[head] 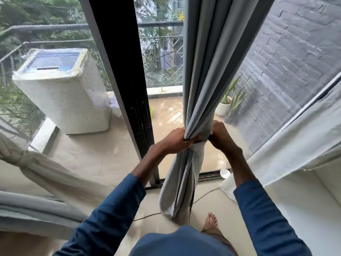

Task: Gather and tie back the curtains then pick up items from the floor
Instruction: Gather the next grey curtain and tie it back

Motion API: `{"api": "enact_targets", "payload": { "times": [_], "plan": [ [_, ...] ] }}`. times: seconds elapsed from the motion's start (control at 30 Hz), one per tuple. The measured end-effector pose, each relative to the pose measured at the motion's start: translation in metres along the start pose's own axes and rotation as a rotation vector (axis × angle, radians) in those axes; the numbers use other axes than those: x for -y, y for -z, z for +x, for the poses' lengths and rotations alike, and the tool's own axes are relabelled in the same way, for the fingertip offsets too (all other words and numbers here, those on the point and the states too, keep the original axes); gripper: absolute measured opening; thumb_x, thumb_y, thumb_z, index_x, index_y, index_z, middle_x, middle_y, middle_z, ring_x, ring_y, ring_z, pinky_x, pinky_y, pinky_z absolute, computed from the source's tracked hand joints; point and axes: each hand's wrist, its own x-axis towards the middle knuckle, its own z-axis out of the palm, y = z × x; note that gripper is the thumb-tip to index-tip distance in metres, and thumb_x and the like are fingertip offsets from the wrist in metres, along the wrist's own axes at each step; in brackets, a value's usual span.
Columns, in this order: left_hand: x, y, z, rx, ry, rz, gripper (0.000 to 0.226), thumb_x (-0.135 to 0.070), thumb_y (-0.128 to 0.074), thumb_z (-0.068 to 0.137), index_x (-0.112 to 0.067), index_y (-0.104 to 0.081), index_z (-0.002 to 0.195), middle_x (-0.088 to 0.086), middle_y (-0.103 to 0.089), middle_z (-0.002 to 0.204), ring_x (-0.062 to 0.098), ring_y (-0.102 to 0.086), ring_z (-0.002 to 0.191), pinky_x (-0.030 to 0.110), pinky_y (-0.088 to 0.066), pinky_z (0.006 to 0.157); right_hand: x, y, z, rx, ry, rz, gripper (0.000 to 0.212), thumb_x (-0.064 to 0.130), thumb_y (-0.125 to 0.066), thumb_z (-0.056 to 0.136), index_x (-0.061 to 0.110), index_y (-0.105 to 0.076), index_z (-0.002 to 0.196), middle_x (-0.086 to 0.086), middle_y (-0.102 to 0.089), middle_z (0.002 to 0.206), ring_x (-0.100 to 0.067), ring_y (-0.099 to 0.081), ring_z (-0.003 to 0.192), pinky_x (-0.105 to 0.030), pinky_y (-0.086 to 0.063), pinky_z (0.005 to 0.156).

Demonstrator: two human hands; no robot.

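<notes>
Glossy beige tile floor [103, 159] runs from room out to balcony thru glass sliding door, black frame [129, 80] in the middle. Outside: white washing machine [62, 93] left, potted plant [226, 106] by grey brick wall [295, 52]. Grey curtain [201, 71] hangs bunched at centre, bottom on floor. Left hand [177, 140] & right hand [220, 135] both clamped round its gathered waist. White sheer curtain [295, 145] at right, cord [204, 195] on floor
</notes>
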Motion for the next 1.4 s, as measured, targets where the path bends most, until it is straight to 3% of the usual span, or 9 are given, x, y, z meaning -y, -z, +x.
{"api": "enact_targets", "payload": {
  "times": [0.13,0.27,0.43,0.53,0.7,0.9,1.03,1.17,1.4],
  "plan": [
    [0.012,0.011,0.002,-0.034,-0.042,-0.064,0.049,-0.055,-0.061,0.09,-0.021,-0.063,0.124,0.005,-0.068,0.118,0.022,-0.066,0.107,0.048,-0.056,0.092,0.006,-0.011,0.015,0.074,0.025,0.005,0.023,0.017,-0.068,0.076,-0.001,-0.062,0.063,-0.012,-0.065,0.065,-0.032,-0.061,0.062,-0.035,-0.039,0.052],
    [0.017,0.014,0.006,-0.139,-0.085,0.207,0.053,-0.054,-0.056,0.094,-0.019,-0.049,0.133,0.006,-0.049,0.111,0.022,-0.043,0.105,0.044,-0.045,0.097,0.02,-0.013,0.019,0.031,0.019,0.12,0.019,0.025,-0.07,0.071,0.02,-0.054,0.062,0.008,-0.057,0.062,0.003,-0.048,0.055,-0.012,-0.034,0.051],
    [0.012,0.019,0.006,-0.093,-0.034,0.227,0.048,-0.047,-0.055,0.099,-0.014,-0.049,0.133,0.011,-0.052,0.115,0.027,-0.047,0.111,0.034,-0.037,0.099,0.012,-0.019,0.015,0.148,-0.084,0.543,0.036,0.025,-0.076,0.071,-0.009,-0.068,0.08,-0.017,-0.073,0.078,-0.01,-0.058,0.072,-0.033,-0.05,0.063],
    [0.013,0.022,0.005,-0.058,-0.031,0.168,0.052,-0.058,-0.052,0.094,-0.016,-0.058,0.123,0.01,-0.064,0.113,0.028,-0.061,0.102,0.047,-0.054,0.088,0.005,-0.02,0.006,0.286,-0.149,0.759,0.033,0.022,-0.08,0.074,-0.001,-0.075,0.098,-0.015,-0.077,0.094,-0.015,-0.069,0.087,-0.029,-0.057,0.076],
    [0.009,0.019,0.002,-0.151,-0.128,0.571,0.053,-0.064,-0.044,0.097,-0.013,-0.058,0.106,0.012,-0.065,0.086,0.032,-0.061,0.077,0.044,-0.054,0.071,0.002,-0.019,-0.013,0.368,-0.205,0.91,0.061,0.048,-0.082,0.071,0.003,-0.071,0.111,-0.012,-0.075,0.104,-0.016,-0.071,0.096,-0.025,-0.056,0.08],
    [0.005,0.023,-0.001,-0.159,-0.075,0.672,0.074,-0.078,-0.03,0.09,-0.015,-0.054,0.121,0.013,-0.068,0.098,0.034,-0.065,0.079,0.045,-0.057,0.068,0.006,-0.028,-0.029,0.129,-0.276,0.876,0.021,0.009,-0.059,0.098,-0.003,-0.066,0.114,-0.013,-0.073,0.098,-0.02,-0.066,0.089,-0.036,-0.053,0.083],
    [0.0,0.021,0.0,-0.143,-0.057,0.565,0.062,-0.069,-0.036,0.095,-0.014,-0.054,0.118,0.01,-0.064,0.092,0.032,-0.062,0.075,0.044,-0.056,0.066,0.01,-0.041,-0.044,-0.135,-0.388,0.669,0.009,0.008,-0.068,0.09,0.013,-0.072,0.097,0.002,-0.076,0.078,-0.01,-0.07,0.071,-0.036,-0.057,0.071],
    [-0.01,0.01,-0.002,-0.167,0.011,0.336,0.034,-0.051,-0.049,0.1,-0.018,-0.055,0.093,0.001,-0.056,0.071,0.028,-0.062,0.069,0.037,-0.05,0.058,0.034,-0.056,-0.075,-0.459,-0.373,0.388,0.017,0.01,-0.077,0.083,0.014,-0.07,0.097,0.006,-0.074,0.088,0.006,-0.067,0.072,-0.011,-0.051,0.072],
    [-0.015,-0.005,0.007,-0.273,0.175,0.13,0.029,-0.044,-0.054,0.098,-0.016,-0.06,0.091,-0.003,-0.062,0.067,0.016,-0.062,0.05,0.031,-0.054,0.048,0.065,-0.067,-0.099,-0.206,-0.342,0.593,0.019,0.036,-0.066,0.092,0.02,-0.071,0.1,0.002,-0.077,0.092,-0.015,-0.075,0.086,-0.048,-0.062,0.075]
  ]
}}
